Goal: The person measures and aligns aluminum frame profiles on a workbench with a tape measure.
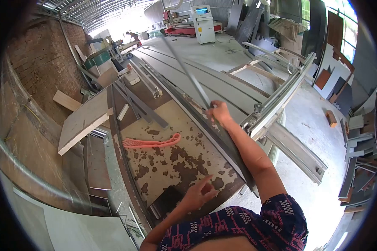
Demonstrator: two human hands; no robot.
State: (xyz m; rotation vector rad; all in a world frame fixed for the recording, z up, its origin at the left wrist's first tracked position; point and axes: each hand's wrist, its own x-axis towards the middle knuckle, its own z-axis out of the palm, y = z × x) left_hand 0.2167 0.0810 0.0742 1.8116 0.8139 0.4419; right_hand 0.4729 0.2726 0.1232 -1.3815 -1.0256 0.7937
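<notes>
My right hand (219, 113) is closed round the near end of a long thin grey strip (191, 75), which points away over the saw table. My left hand (200, 193) is over the near part of the worn, patchy tabletop (155, 125), fingers apart and holding nothing. Close to it, a dark block (168, 201) lies at the table's near edge. A pink brush-like tool (151, 142) rests on the tabletop beyond my left hand. Several grey strips (144, 109) lie farther back, beside a short white piece (123, 112).
A sliding metal rail (282, 94) runs along the right, with a metal arm (297, 152) jutting out. A pale thick board (86, 119) stands off the left edge. Panels lean at the back right. A white machine cabinet (204, 29) and a distant person (132, 37) are behind.
</notes>
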